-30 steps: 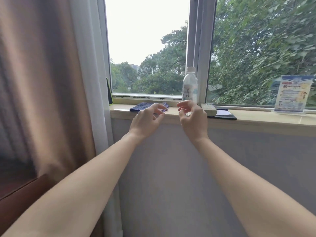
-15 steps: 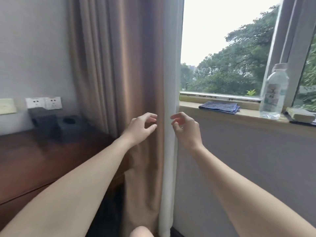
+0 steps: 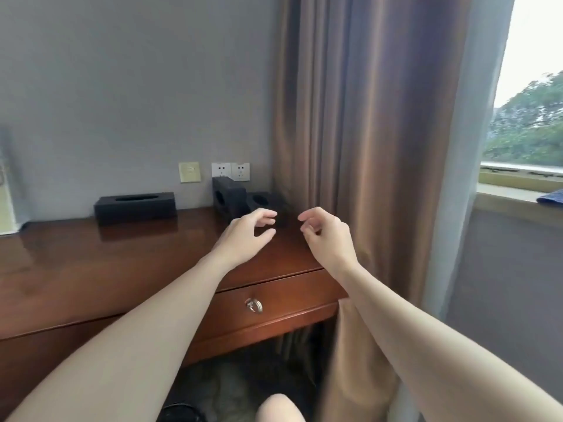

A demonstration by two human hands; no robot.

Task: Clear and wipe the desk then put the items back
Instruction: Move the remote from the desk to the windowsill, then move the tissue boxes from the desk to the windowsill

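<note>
Desk first: its dark polished wooden top runs from the left edge of my view to the curtain. A black tissue box sits at the back against the wall, I'd say pushed there to keep the working surface free. Right of it, below the wall sockets, two black holder blocks stand in the back corner, whether touching each other I cannot tell. My left hand hovers above the desk's right end, just in front of those blocks, fingers loosely curled, thumb apart, holding nothing. My right hand hangs beside it over the desk corner, fingers likewise half curled and empty. I judge both are poised to lift the blocks, since they must come off before wiping. Further right the brown curtain hangs beside the desk. A blue cloth lies on the windowsill, well apart, and is likely my wiper.
</note>
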